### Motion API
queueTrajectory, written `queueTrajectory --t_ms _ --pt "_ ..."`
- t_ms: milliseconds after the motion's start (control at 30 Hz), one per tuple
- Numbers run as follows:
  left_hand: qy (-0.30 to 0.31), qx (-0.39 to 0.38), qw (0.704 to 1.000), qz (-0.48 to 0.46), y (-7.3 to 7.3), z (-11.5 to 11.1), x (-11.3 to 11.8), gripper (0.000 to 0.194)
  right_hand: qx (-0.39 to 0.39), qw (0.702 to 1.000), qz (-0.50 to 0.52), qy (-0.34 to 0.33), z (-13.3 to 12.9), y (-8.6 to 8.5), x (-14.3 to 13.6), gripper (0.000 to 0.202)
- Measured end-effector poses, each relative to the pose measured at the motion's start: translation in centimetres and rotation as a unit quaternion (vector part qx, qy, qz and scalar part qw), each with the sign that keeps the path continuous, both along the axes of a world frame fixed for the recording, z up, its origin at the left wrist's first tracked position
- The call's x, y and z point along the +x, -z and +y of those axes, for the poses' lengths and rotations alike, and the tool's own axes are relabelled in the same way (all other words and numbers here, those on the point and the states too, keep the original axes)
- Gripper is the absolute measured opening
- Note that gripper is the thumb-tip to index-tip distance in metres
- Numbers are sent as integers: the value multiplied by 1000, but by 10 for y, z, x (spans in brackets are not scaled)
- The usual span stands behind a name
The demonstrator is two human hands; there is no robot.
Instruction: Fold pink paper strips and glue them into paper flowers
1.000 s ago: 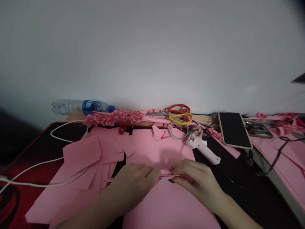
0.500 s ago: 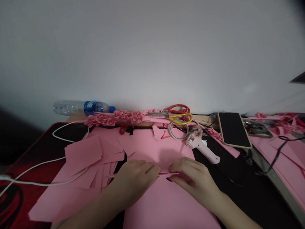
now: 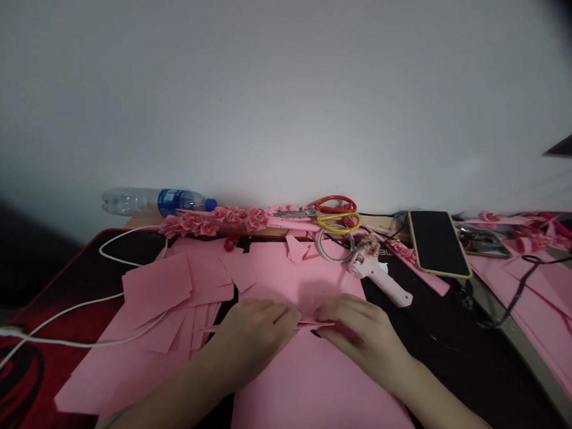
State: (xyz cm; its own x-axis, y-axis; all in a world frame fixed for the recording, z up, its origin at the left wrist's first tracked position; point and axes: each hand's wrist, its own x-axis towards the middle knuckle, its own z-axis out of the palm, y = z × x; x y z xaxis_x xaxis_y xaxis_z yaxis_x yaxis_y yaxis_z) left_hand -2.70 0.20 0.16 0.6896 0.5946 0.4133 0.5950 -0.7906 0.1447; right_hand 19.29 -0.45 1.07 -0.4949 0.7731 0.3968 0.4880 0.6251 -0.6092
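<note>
My left hand (image 3: 259, 334) is closed on a thin folded strip of pink paper (image 3: 313, 325), which sticks out on both sides of it. My right hand (image 3: 360, 331) pinches the strip's right end between thumb and fingers. Both hands are over a large pink sheet (image 3: 315, 388) lying on the dark mat. Beyond them, small cut pieces of pink paper (image 3: 295, 248) rest on the sheet. A pile of pink paper squares (image 3: 157, 288) spreads out to the left of my left hand.
Along the back lie a plastic bottle (image 3: 173, 201), pink paper flowers (image 3: 234, 219), scissors (image 3: 337, 222), a tape ring (image 3: 321, 247), a glue gun (image 3: 379, 277) and a phone (image 3: 439, 243). White cables (image 3: 84, 343) cross the left side; more pink paper (image 3: 547, 312) is at right.
</note>
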Motion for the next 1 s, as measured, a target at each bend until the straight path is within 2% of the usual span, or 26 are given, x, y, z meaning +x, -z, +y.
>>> queueTrajectory --t_ms 233,400,500,600,733,800,867,900,933,1000 --pt "-16 -3 1000 0 -4 -2 2 33 27 999 -21 -20 0 -4 -1 21" --pt "-38 14 999 1 -4 -1 1 38 13 1000 -27 -7 0 -4 0 19" --pt "-21 9 1000 4 -1 -1 2 34 4 999 -45 -13 -1 -2 -3 15" --pt "-8 -7 1000 6 -1 -2 4 27 6 997 -74 -19 -3 -2 -6 22" --pt "-3 10 995 -100 -9 -1 2 14 22 997 -75 10 -4 -5 -2 26" --pt "-20 40 982 -185 -15 -2 -1 19 28 997 -51 59 -2 -7 2 22" --pt "-59 45 959 -273 -18 -3 -4 10 26 992 -25 118 -1 -8 5 16" --pt "-79 21 951 -298 -19 -4 -5 4 19 990 -14 142 0 -9 5 15" --pt "-98 -21 946 -307 -18 -4 -5 6 7 988 -3 157 0 -8 5 14" --pt "-110 -154 938 -290 -15 -3 -2 7 -26 987 19 160 -2 -7 3 13"
